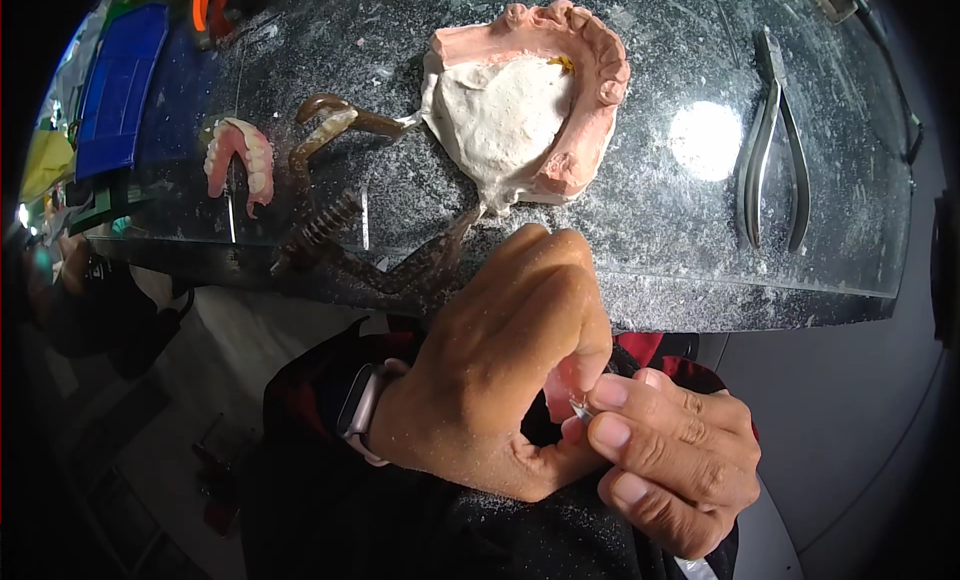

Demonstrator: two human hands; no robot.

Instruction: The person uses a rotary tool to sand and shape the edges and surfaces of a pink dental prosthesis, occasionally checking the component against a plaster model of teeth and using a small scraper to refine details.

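My left hand (490, 370), a watch (362, 400) on its wrist, is curled round a small pink piece (562, 395). Its fingers hide most of that piece, so its full shape cannot be seen. Pinched in my right hand (680, 460) is a slim metal tool; its bright pointed tip (581, 410) touches or nearly touches the pink piece. A pale end (697, 568) shows below the right palm, perhaps the tool's handle. Just beyond my hands lies a pink dental cast (590, 130) with a white plaster base (500, 110), joined to a brown metal articulator (330, 215) with a spring.
Left of the articulator lies a pink denture with pale teeth (258, 160). Steel pliers (770, 150) rest at the right. A blue flat object (120, 90) and an orange-handled tool (200, 5) are at the far left. White dust covers the glass tabletop (680, 240).
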